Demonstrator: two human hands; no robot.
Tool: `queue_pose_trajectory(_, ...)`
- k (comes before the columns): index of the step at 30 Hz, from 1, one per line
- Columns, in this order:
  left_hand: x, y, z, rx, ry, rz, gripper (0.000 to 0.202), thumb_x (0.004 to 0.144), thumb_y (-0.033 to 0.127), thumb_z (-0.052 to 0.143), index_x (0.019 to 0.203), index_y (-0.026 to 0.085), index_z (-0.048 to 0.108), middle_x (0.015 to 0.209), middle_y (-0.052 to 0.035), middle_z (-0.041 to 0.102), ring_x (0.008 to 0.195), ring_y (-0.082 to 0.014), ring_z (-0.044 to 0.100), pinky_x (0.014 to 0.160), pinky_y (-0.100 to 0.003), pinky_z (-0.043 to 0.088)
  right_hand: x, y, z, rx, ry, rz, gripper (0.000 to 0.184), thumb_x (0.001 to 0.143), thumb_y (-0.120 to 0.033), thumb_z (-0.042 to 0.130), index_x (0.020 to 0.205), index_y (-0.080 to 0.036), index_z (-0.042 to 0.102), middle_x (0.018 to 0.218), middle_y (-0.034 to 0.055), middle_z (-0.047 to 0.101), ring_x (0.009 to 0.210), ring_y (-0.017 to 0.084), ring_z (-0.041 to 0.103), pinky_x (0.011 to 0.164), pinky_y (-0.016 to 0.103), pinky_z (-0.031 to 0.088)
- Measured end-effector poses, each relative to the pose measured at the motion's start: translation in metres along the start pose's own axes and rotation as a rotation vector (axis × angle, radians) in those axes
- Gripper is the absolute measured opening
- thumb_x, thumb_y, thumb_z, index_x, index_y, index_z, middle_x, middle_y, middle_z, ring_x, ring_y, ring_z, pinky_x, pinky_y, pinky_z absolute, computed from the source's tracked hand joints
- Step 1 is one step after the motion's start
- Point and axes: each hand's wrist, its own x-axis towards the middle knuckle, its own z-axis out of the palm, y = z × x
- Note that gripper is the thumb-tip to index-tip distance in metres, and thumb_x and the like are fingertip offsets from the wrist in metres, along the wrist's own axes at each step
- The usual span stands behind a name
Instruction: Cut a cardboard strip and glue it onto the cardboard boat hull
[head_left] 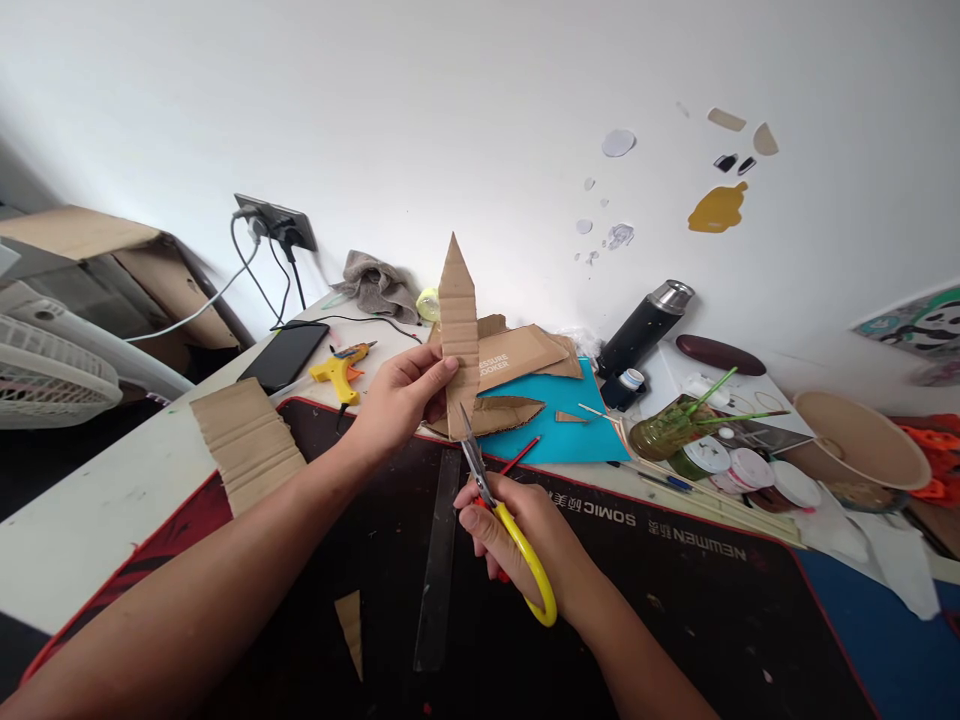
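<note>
Between the thumb and fingers of my left hand [409,390] stands a strip of corrugated cardboard [459,320], upright, its top end cut to a point. My right hand [525,535] grips scissors [517,540] with yellow handles. Their blades reach up to the strip's lower end; whether they are biting into it I cannot tell. Behind the strip, a pointed cardboard piece [506,415] lies on a blue sheet [592,440] beside a red pencil [520,456]. Below my hands, a small cardboard triangle [350,632] and a clear ruler [436,570] rest on the black mat [630,620].
A yellow glue gun [339,378], a phone [285,355] and a cardboard sheet [247,445] are at left. Toward the right stand a black flask [641,330], a jar with brushes [664,432] and several paint pots [742,468]. A fan [56,360] is at far left.
</note>
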Motion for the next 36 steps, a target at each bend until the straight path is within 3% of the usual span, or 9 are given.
queue_pose_trajectory(36,-0.0019,0.0009,0.0009,0.108,-0.010,0.036,0.045,0.086,0.061,0.086,0.096,0.018,0.077,0.068,0.0020,0.060,0.050,-0.0102,0.047,0.045,-0.022,0.040,0.0001,0.0023,0.0016,-0.127,0.064,0.020,0.046,0.102,-0.068,0.072,0.093,-0.023,0.065,0.052,-0.0059,0.054,0.045,0.014,0.052,0.052,0.026,0.041)
